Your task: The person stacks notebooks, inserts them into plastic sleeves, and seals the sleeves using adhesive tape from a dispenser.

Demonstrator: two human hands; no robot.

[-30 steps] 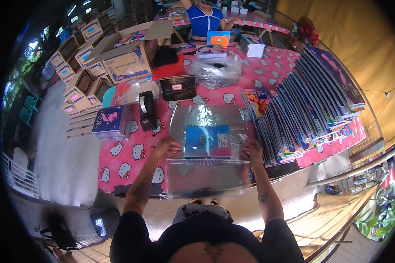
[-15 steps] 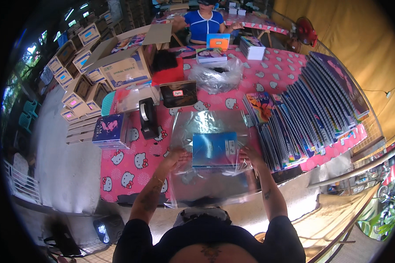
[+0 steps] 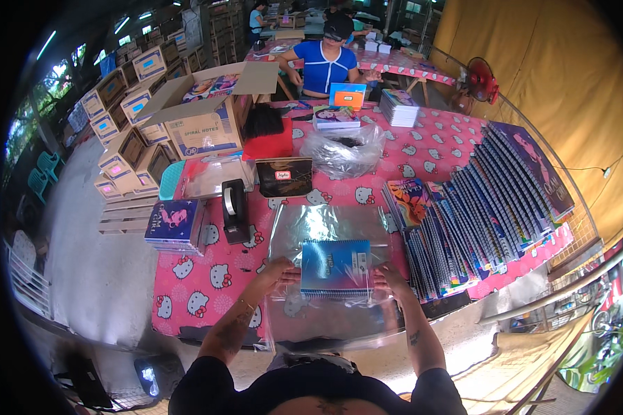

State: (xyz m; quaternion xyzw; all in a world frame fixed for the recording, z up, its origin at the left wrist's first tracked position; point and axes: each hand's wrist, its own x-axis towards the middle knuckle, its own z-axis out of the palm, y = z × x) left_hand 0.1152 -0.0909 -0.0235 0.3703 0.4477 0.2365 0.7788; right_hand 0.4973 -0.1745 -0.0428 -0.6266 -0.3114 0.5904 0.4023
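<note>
A small stack of blue spiral notebooks (image 3: pixel 336 270) lies flat on a clear plastic sheet (image 3: pixel 332 330), with wire bindings along its near and far edges. My left hand (image 3: pixel 280 272) rests at the stack's left side, fingers stretched toward its edge. Across from it, my right hand (image 3: pixel 392 279) lies at the right edge, its fingers also extended. Both hands are open and seem to touch the sides of the stack, over the plastic. A black tape dispenser (image 3: pixel 235 213) stands left of the sheet.
Purple-covered notebooks (image 3: pixel 175 225) are piled at the left. A long row of spiral notebooks (image 3: pixel 477 214) leans at the right. Behind are a dark pouch (image 3: pixel 284 177), a plastic bag (image 3: pixel 346 153) and an open carton (image 3: pixel 204 124). A co-worker (image 3: pixel 325 66) sits across the table.
My view has tilted up, so the table sits lower in the picture. Both hands stay beside the notebook stack, which keeps its place on the plastic sheet.
</note>
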